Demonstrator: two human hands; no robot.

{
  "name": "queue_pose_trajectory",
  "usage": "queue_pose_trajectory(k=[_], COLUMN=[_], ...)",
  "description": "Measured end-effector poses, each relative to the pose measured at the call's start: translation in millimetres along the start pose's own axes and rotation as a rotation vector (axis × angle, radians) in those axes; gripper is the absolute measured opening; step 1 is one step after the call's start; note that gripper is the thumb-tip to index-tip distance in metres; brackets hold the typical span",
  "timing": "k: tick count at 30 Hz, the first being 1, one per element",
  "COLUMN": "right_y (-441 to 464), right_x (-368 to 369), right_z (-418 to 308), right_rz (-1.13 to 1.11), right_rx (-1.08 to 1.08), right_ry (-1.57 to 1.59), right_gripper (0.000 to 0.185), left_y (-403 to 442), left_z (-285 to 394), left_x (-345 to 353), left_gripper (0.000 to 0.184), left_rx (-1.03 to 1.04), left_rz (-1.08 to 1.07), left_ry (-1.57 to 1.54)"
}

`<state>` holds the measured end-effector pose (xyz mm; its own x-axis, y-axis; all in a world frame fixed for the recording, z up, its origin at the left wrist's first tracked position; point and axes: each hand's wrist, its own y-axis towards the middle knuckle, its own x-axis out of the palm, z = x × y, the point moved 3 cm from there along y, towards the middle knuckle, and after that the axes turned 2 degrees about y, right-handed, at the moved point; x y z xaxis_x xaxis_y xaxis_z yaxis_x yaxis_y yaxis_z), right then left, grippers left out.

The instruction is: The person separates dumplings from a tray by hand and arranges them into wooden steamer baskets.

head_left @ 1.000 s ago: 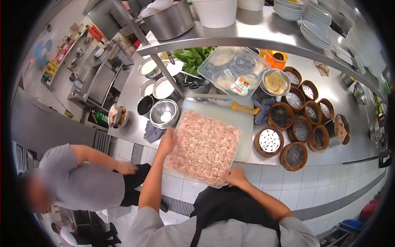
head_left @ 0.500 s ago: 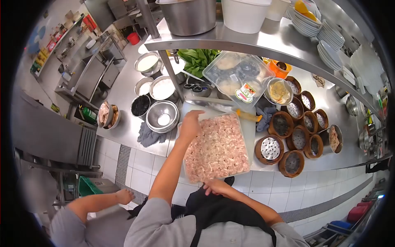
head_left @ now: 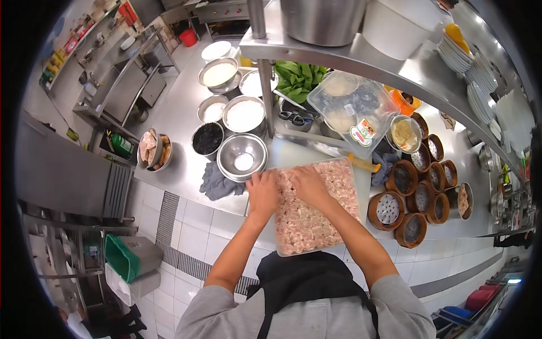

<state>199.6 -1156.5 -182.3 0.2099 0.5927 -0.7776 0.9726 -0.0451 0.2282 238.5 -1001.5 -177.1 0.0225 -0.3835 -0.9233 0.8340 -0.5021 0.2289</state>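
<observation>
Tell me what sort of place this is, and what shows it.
Probably a commercial kitchen, judging by the rectangular clear tray of pale pink, raw-looking meat, the many round brown wooden-looking steamer baskets, and the stacked white plates.

Worn clothing, viewed from above: pale grey short-sleeved shirt (head_left: pixel 307 326), matt in fabric, with left sleeve (head_left: pixel 204 308) and right sleeve (head_left: pixel 402 300) ending near the elbows; black apron (head_left: pixel 307 277), plain and creased at the front, its two narrow black straps (head_left: pixel 268 317) running over the chest with a broad panel of shirt between them; forearms (head_left: pixel 240 251), left hand (head_left: pixel 263 195) and right hand (head_left: pixel 309 185) bare
</observation>
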Motion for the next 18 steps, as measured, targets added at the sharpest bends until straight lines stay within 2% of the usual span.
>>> queue_pose_trajectory(k=[4,9,11,13,14,18], right_y=[16,21,25,28,30,31], right_x=[26,35,33,26,26,29], right_z=[1,-8,-8,-12,-8,0], right_rz=[-0.116,-0.181,-0.189,-0.323,-0.32,-0.368], right_rx=[0.037,0.132,0.165,0.226,0.229,0.19], right_ry=[-0.113,-0.191,-0.191,-0.171,-0.174,-0.225], right_gripper=[0.028,0.031,0.031,0.035,0.035,0.034], left_y=[1,6,12,19,21,25], left_z=[0,-1,-1,-1,-1,-5], left_x=[9,20,20,16,15,24], left_gripper=[0.053,0.045,0.04,0.037,0.035,0.034], left_rx=[0.032,0.078,0.054,0.063,0.07,0.148], left_rz=[-0.02,-0.028,-0.11,-0.163,-0.212,-0.15], left_ry=[0.006,-0.034,-0.036,-0.051,-0.062,-0.028])
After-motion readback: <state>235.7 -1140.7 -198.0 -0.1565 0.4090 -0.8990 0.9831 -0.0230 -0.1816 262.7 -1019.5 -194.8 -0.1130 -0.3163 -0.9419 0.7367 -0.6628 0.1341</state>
